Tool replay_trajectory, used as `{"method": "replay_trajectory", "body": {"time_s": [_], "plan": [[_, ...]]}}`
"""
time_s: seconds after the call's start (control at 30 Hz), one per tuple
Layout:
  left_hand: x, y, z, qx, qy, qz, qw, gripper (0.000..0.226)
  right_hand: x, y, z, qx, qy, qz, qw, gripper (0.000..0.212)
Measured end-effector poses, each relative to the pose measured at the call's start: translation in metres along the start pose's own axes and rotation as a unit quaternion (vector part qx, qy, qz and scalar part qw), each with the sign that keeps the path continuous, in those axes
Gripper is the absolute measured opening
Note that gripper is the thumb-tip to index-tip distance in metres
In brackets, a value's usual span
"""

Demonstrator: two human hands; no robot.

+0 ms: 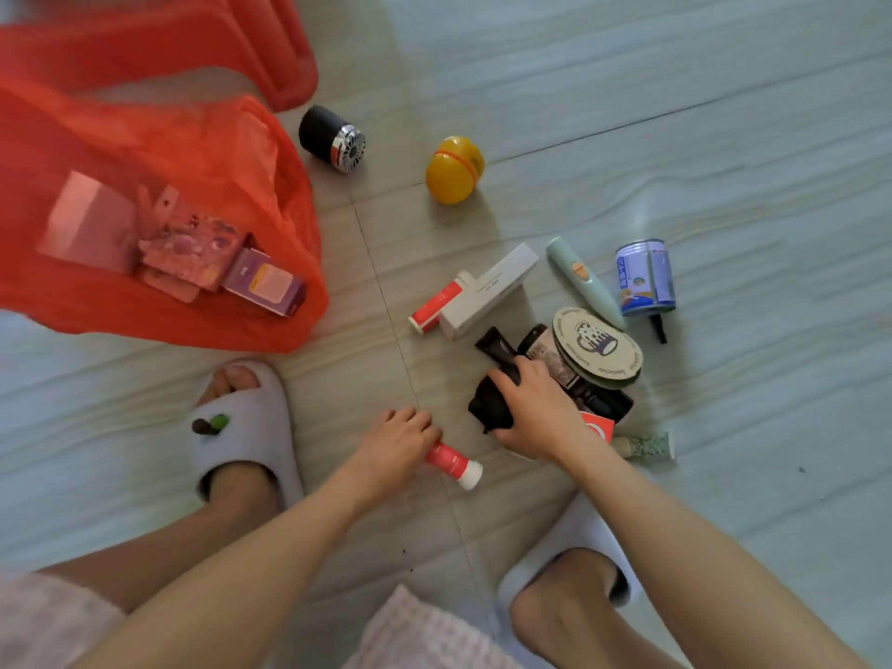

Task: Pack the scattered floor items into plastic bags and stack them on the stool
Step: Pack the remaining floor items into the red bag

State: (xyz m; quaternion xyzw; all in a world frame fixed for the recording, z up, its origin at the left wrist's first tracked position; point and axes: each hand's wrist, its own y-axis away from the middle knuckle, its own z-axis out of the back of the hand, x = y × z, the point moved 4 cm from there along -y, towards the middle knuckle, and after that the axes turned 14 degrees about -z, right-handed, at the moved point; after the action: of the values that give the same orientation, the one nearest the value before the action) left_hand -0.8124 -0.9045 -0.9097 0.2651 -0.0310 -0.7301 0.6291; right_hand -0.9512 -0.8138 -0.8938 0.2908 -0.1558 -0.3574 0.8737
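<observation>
left hand point(403, 439) knuckles up, fingers curled round red-and-white tube point(453, 463) low over floor | right hand point(533, 410) just beside it, palm down, gripping black tube point(494, 379) in the item pile | red plastic bag point(159, 219) open, far left of both hands | arms reach forward, converging

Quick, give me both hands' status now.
Left hand: grips the red and white tube.
Right hand: grips a black item.
</observation>
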Motion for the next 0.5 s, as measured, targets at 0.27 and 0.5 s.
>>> {"method": "replay_trajectory", "body": {"time_s": [0.27,0.5], "plan": [[0.065,0.099,0.079,-0.247,0.177,0.324,0.896,0.03,0.053,0.027,0.067,0.029,-0.419,-0.146,0.896,0.059],[0.121,0.152,0.082,-0.417,0.505,0.517,0.551,0.032,0.177,0.017,0.071,0.168,-0.696,-0.163,0.679,0.041]]}}
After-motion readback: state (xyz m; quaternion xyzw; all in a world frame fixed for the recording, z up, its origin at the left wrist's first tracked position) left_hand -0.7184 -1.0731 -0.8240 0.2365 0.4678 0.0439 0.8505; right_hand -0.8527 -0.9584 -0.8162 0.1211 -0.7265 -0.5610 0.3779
